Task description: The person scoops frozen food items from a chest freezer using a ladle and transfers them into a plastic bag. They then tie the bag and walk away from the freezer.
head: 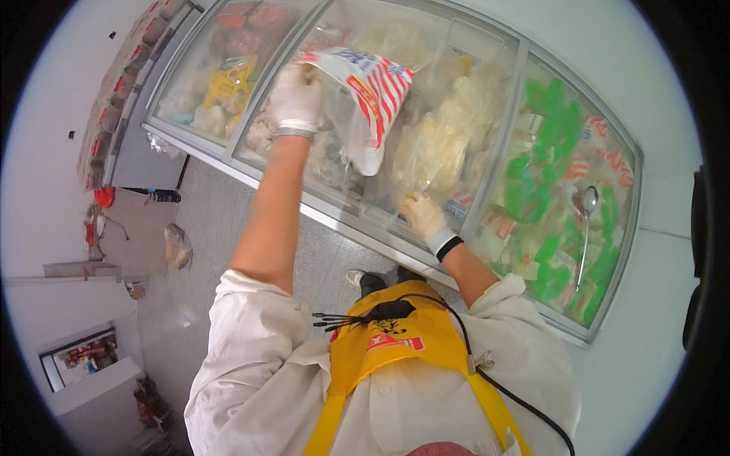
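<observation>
My left hand (296,100), in a thin whitish glove, grips the edge of a red-and-white striped plastic bag (379,94). The bag hangs out to the right above a glass-topped chest freezer (239,178) and bears writing. My right hand (423,216), gloved too, has its fingers curled on the near end of a clear plastic bag (433,151). Pale yellow food shows through that bag, which looks to lie on the middle glass. More bagged food is visible beneath the glass.
A metal ladle (587,228) lies on the freezer's right-hand glass, over green and striped packages. To the left stands a grey cabinet (151,108) with a row of packages on top. A plastic bag (178,245) rests on the grey floor (214,228).
</observation>
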Demonstrator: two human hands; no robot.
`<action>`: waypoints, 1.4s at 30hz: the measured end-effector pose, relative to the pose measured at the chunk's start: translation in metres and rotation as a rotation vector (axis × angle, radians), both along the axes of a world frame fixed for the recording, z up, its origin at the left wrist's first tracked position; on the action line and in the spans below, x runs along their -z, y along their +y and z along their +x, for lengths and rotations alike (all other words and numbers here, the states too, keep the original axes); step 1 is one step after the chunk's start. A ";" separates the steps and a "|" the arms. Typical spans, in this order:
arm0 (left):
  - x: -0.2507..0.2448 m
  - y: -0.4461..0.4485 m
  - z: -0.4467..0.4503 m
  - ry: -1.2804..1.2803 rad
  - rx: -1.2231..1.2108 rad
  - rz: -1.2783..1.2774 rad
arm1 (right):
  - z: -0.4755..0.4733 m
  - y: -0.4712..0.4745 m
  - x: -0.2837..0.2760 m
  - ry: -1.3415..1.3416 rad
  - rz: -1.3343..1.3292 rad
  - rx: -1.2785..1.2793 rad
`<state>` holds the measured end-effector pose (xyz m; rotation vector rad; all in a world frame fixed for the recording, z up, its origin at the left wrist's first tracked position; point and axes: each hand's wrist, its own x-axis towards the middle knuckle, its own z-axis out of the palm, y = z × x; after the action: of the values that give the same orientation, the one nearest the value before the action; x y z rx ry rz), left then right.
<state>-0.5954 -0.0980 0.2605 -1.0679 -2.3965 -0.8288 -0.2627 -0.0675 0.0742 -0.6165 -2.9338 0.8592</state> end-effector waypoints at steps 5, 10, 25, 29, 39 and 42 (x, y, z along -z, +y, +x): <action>-0.079 -0.115 -0.029 -0.124 -0.136 0.269 | -0.041 0.026 -0.036 0.252 0.065 0.230; -0.123 -0.234 0.005 -0.348 -0.217 0.404 | -0.143 0.054 -0.051 0.268 -0.276 0.470; -0.108 -0.357 0.093 -0.247 -0.521 -0.435 | -0.189 0.043 0.010 0.193 -0.434 0.348; -0.092 -0.359 0.102 -0.421 -0.539 -0.540 | -0.160 -0.008 -0.107 0.491 -1.243 0.198; -0.073 -0.324 0.139 -0.511 -0.349 -0.557 | -0.174 -0.180 -0.241 0.671 -1.156 -0.636; -0.059 -0.329 0.145 -0.430 -0.289 -0.445 | -0.167 -0.181 -0.198 0.175 -0.974 -0.659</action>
<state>-0.4509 -0.4272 0.3198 -0.7007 -3.1069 -0.4663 -0.4299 -0.2482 0.2718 0.4864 -2.3780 2.2657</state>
